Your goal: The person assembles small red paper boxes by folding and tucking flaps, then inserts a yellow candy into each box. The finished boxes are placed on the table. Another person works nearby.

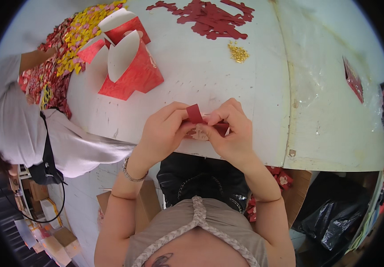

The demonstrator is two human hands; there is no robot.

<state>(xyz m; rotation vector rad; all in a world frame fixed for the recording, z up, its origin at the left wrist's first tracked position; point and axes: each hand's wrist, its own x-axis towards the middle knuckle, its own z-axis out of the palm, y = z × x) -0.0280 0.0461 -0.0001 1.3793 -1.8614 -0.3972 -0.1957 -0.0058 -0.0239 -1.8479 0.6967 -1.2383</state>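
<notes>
Near the front edge of the white table (227,82), both hands are closed on one dark red folded paper piece (194,114). My left hand (165,129) pinches its left side, and a short flap stands up beside those fingers. On the other side, my right hand (234,131) grips it with thumb and fingertips. A pale patterned part (199,133) shows below, between the two thumbs. The fingers cover much of the piece, so its full shape is hidden.
Red and white paper boxes (138,71) stand at the left. Behind them lies a heap of yellow and red small pieces (78,38), with a co-worker's arm (34,61) reaching in. Dark red cut-outs (214,20) and small gold bits (237,52) lie at the back. Clear plastic (321,75) covers the right.
</notes>
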